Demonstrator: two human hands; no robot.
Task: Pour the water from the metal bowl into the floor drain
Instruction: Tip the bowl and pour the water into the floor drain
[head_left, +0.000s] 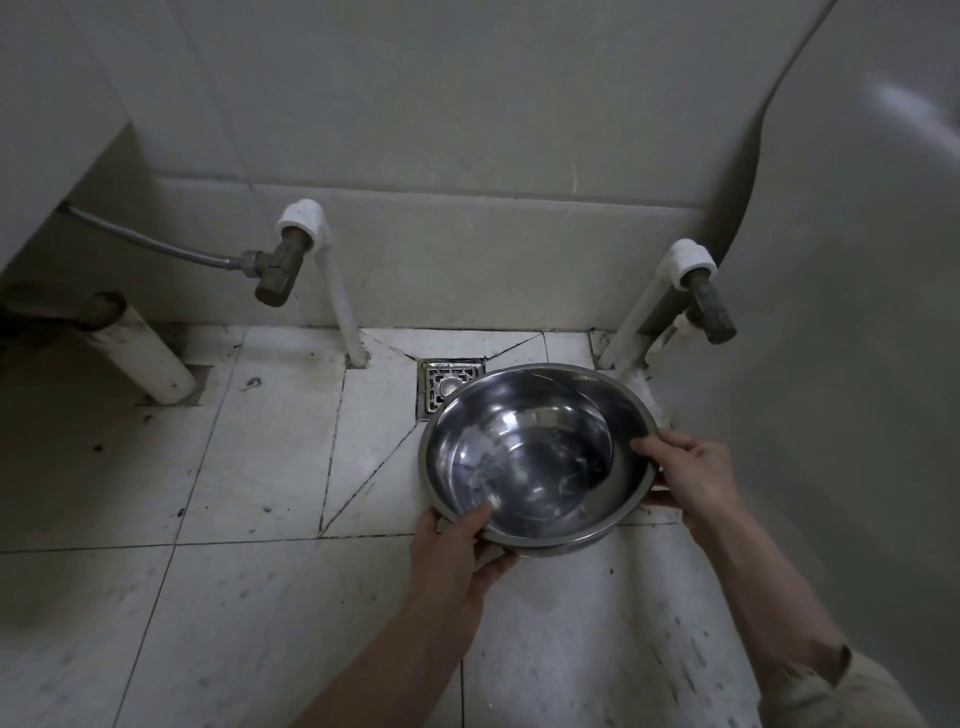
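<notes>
The metal bowl (537, 460), gripped at its rim by the left hand (457, 551) and right hand (691, 475), is held just beside the floor drain (441, 387), so water could be splashed onto the tiles (280, 431) if tipped quickly.

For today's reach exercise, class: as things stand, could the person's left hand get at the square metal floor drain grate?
Probably not yet. The left hand is gripping the near rim of the round steel bowl, and that bowl overlaps the square metal drain grate, leaving only its left part in view.
</notes>
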